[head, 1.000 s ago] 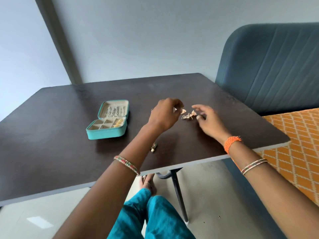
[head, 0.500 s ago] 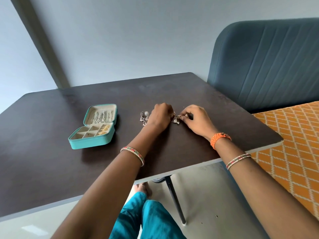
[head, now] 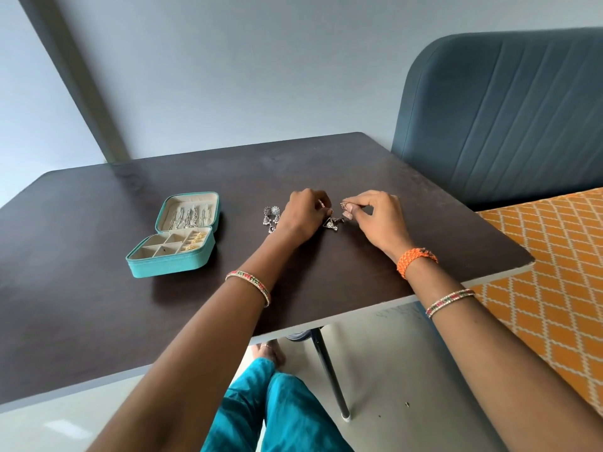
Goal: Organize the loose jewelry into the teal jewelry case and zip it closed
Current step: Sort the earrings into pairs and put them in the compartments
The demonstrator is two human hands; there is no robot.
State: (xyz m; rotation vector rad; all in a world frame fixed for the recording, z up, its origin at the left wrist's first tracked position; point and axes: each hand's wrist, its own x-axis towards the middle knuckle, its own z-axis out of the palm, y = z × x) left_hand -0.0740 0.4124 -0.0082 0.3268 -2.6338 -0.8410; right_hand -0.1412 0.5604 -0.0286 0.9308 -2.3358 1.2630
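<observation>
A person sits at a dark table (head: 98,314) and both hands are over its middle part. The left hand (head: 301,215) has its fingers curled, and the fingertips pinch a small piece of jewelry; the piece is too small to tell what it is. The right hand (head: 375,216) also has curled fingers, and its thumb and first finger pinch a small earring (head: 345,207) just above the table. Between the two hands, a little nearer to the person, a triangle earring (head: 331,223) lies on the table, close to the fingertips of the left hand. If it touches them, the picture does not show clearly.

Just beside the left hand, on its left side, a pair of silver earrings (head: 271,216) lies on the table. Further left, apart from the hands, the teal case (head: 173,256) lies open with its lid (head: 189,212) standing up at the back. Some long silver pieces hang inside the lid. The base has small compartments, and small gold pieces lie in the right ones.

Both arms wear bangles, and the right wrist has also an orange band (head: 416,260). A blue chair (head: 505,119) stands behind the right side of the table.
</observation>
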